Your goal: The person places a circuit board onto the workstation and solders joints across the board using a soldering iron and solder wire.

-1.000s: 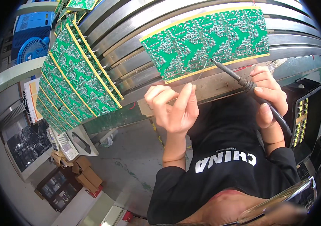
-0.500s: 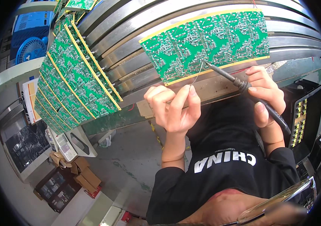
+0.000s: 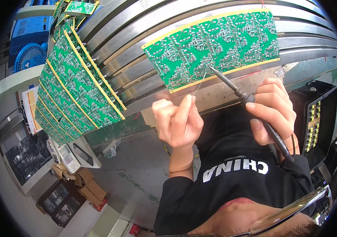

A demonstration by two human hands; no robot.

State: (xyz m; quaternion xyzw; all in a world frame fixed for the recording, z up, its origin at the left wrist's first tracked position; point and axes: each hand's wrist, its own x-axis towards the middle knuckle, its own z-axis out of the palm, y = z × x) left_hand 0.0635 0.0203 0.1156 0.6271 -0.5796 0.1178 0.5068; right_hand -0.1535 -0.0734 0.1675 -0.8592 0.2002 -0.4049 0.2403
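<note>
A green circuit board panel [image 3: 220, 47] with yellow edge strips lies across the metal rails, its solder side showing. My right hand [image 3: 273, 112] is closed around the handle of a black soldering iron [image 3: 231, 87]. The iron's tip points at the lower middle part of the board; whether it touches cannot be told. My left hand [image 3: 179, 120] pinches a thin strand of solder wire [image 3: 200, 83] between thumb and forefinger. The wire slants up toward the board, its end near the iron's tip.
Left of the panel stand several more green circuit boards [image 3: 73, 85] in a leaning stack. Metal rails [image 3: 125, 47] run beneath the work. A blue fan [image 3: 30, 57] is at the far left. To the right is a black rack [image 3: 321, 114] holding yellow parts.
Both hands have drawn slightly down from the board, the right one also a little left. The iron's tip has shifted left. Both hands keep their hold.
</note>
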